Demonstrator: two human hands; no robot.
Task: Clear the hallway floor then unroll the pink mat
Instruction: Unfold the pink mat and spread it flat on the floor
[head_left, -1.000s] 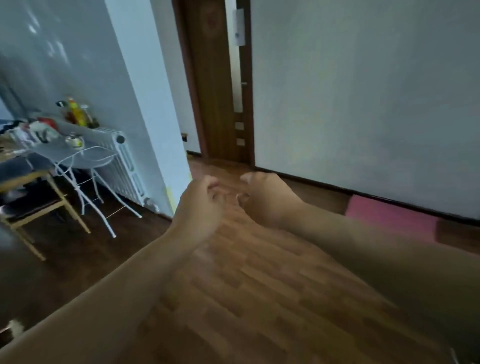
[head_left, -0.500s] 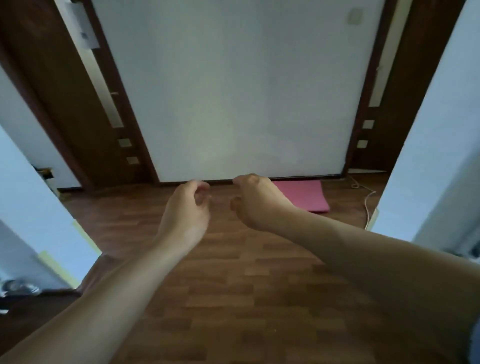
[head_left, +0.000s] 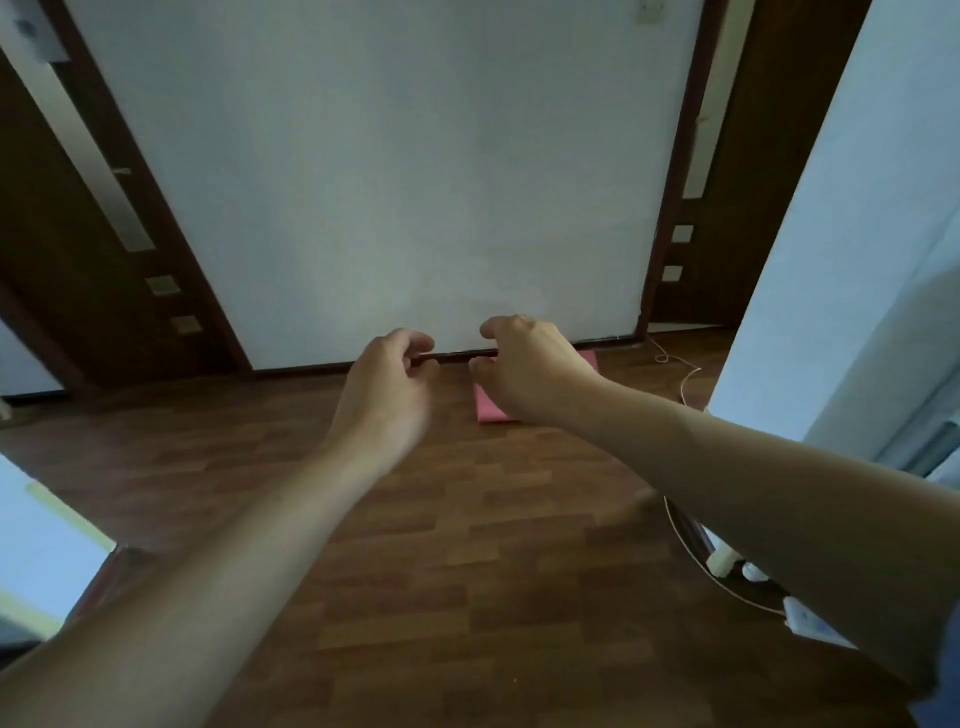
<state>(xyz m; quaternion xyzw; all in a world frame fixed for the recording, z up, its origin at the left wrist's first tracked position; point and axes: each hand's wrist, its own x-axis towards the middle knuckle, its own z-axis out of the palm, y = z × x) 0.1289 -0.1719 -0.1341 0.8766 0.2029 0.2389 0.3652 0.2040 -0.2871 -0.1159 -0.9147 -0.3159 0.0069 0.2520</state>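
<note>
Brown wood-pattern laminate floor (head_left: 467, 545) fills the lower view, running up to a pale plastered wall (head_left: 405, 182) flanked by two dark wooden doors with small glass panes, one left (head_left: 93, 249), one right (head_left: 737, 208). Both bare forearms reach forward over the floor. The left hand (head_left: 387, 395) hangs in the air with fingers loosely curled, gripping nothing. The right hand (head_left: 530, 371) is likewise half-curled and empty, partly covering the flat pink mat (head_left: 491, 408), which lies on the floor against the wall's dark skirting. A thin white cable (head_left: 685, 376) trails along the floor near the right door.
</note>
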